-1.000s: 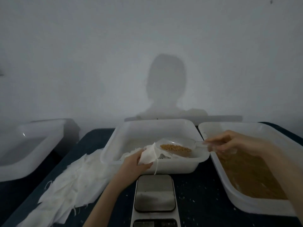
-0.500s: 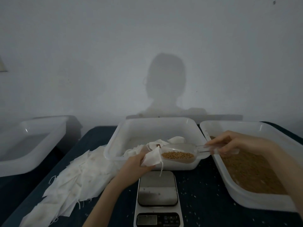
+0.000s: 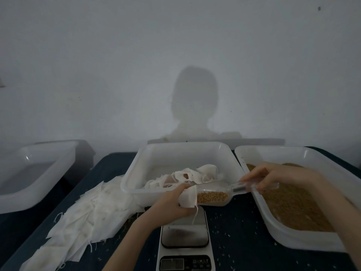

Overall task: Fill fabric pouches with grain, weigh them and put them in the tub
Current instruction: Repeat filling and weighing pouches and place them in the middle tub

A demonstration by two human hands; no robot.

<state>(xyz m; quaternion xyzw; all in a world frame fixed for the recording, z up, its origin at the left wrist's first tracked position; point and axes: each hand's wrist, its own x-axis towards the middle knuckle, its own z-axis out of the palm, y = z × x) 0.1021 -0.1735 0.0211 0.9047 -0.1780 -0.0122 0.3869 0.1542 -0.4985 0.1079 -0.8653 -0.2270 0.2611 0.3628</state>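
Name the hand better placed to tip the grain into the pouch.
Right. The right hand grips the handle of the clear scoop, whose loaded mouth already meets the pouch. The left hand grips that pouch above the scale.

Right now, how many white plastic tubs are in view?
3. The left tub stands off the table's side; the middle tub holds filled pouches; the right tub holds loose grain. None seems hidden.
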